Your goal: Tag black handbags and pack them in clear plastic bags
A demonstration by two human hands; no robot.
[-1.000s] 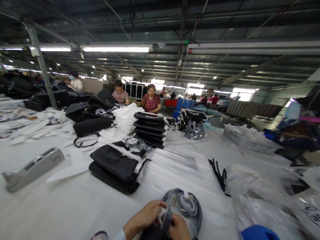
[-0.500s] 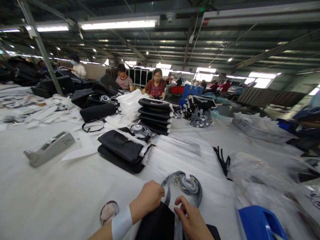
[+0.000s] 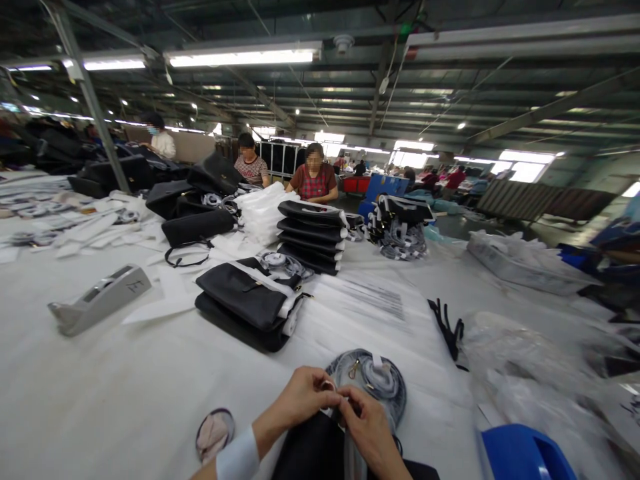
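My left hand [image 3: 303, 398] and my right hand [image 3: 367, 427] meet at the bottom middle, fingers pinched together on a small pale piece at the top edge of a black bag [image 3: 313, 450] that lies under them. Just beyond my fingers lies a coiled grey strap [image 3: 375, 383] with a gold clasp and a white tag. What exactly my fingertips grip is too small to name. A white cuff covers my left wrist.
White-covered table [image 3: 115, 393]. A grey tape dispenser [image 3: 97, 300] at left, stacked black bags [image 3: 247, 303] ahead, another stack [image 3: 313, 237] farther back, a round pale disc [image 3: 215, 433] near my left arm, a blue object [image 3: 525, 457] at bottom right, crumpled plastic [image 3: 515, 363] right. Co-workers sit at the far end.
My hands came together from apart and now pinch at the bag's top edge. The view first dropped, bringing the bag and my arms into sight.
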